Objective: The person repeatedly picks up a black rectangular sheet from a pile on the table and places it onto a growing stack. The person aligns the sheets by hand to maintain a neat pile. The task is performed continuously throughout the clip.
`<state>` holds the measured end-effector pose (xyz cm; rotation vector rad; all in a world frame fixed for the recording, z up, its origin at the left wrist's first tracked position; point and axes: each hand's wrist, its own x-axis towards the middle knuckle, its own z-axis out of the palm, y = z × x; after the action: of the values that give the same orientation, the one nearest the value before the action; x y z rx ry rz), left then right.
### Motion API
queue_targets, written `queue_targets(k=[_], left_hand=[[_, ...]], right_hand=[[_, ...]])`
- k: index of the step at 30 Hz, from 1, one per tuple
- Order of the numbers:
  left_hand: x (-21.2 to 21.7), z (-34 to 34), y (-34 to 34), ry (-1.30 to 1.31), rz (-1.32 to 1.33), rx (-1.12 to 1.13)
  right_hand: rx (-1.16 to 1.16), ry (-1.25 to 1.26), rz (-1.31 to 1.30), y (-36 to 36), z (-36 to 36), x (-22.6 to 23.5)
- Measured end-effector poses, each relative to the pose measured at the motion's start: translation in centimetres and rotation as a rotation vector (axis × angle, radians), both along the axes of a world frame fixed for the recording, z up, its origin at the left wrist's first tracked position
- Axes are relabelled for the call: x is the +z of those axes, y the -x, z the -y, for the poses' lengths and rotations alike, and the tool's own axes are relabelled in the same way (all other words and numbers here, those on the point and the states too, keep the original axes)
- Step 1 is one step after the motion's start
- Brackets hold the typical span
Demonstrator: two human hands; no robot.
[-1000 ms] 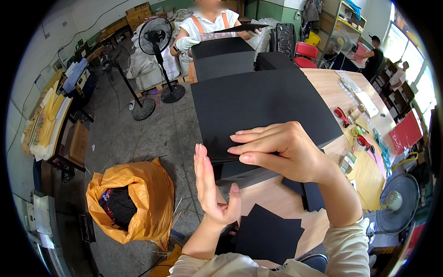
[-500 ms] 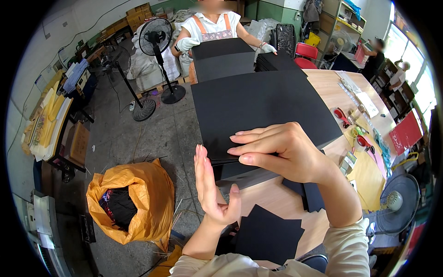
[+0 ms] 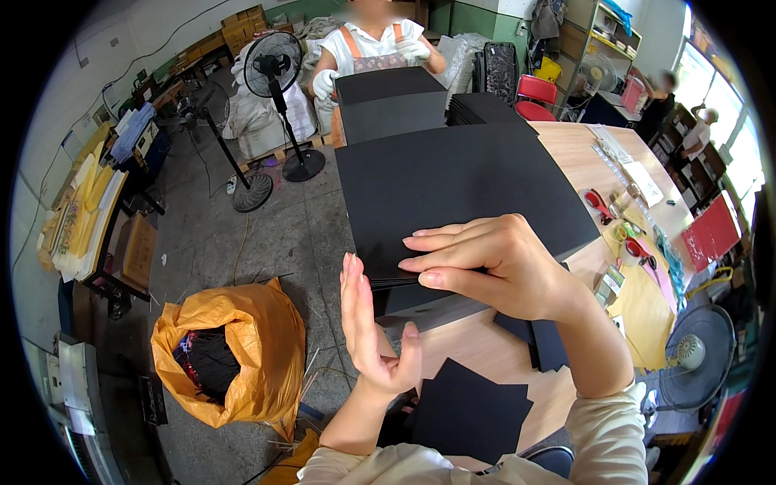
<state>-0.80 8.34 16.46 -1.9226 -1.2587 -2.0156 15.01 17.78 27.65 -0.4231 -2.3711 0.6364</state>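
Note:
A tall stack of black sheets (image 3: 453,174), like card or board, stands in front of me. My left hand (image 3: 373,335) is upright and open, its straight fingers at the stack's near left corner and its thumb apart. My right hand (image 3: 501,267) reaches over the near edge. Its fingers lie stretched out on the top sheet, and its thumb is along the edge. A few top sheets stand slightly apart from those beneath at that corner. More loose black sheets (image 3: 473,408) lie on the table close to me.
Across the table (image 3: 558,141), a person (image 3: 376,48) in white gloves stands behind another black stack (image 3: 396,113). Red scissors (image 3: 598,206), tape and papers lie at right. An orange sack (image 3: 267,356) with dark scraps stands on the floor at left. Fans (image 3: 273,65) stand farther back and at right (image 3: 695,356).
Across the table, the other person's right-side gloved hand has come up off the far black sheets to the chest, and the other glove has shifted slightly. My own hands have stayed in place.

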Motion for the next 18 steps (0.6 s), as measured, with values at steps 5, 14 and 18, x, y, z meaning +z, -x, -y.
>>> queue_targets(k=[5,14,18], left_hand=[[-0.07,0.01,0.07,-0.009,-0.001,-0.004],[-0.11,0.09,-0.03,-0.006,-0.011,0.008],[-0.19,-0.04,-0.15,-0.018,-0.006,-0.005]], right_hand=[[0.003,-0.002,-0.004,0.03,-0.02,-0.09],[0.003,-0.003,-0.001,0.04,-0.09,-0.15],[-0.001,-0.007,-0.008,-0.1,-0.02,-0.11]])
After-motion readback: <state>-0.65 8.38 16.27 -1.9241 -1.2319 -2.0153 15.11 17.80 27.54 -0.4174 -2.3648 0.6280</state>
